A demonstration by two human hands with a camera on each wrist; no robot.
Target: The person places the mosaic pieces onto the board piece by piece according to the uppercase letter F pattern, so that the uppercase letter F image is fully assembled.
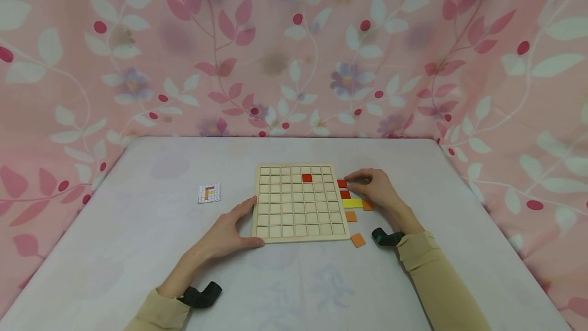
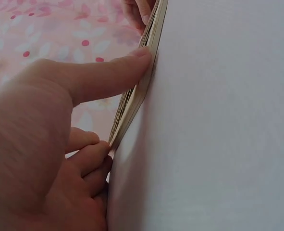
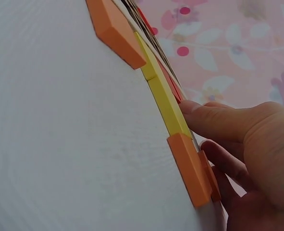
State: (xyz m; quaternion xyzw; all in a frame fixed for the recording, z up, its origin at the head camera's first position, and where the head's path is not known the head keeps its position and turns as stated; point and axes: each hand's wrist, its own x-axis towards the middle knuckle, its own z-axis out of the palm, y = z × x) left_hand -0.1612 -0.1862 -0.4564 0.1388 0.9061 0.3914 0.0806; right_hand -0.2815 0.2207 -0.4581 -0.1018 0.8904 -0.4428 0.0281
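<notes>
A wooden grid board [image 1: 294,239] lies flat, with one red tile [image 1: 307,178] in a cell of its upper half. My left hand [image 1: 225,234] rests at the board's near left corner, thumb on the front edge and fingers along the left edge. At the right edge, my right hand [image 1: 378,190] pinches a second red tile [image 1: 342,183] with thumb and index fingertips. Just below that is another red tile [image 1: 345,195]. Yellow tiles [image 3: 166,96] lie in a row under it, with an orange tile [image 3: 190,168] at their end, close beneath the right hand.
A small card [image 1: 209,193] with a coloured grid pattern lies left of the board. Two more orange tiles lie along the right side: one orange tile [image 1: 351,216] by the edge, another [image 1: 358,240] near the front corner. Floral cloth [image 1: 294,65] hangs behind the table.
</notes>
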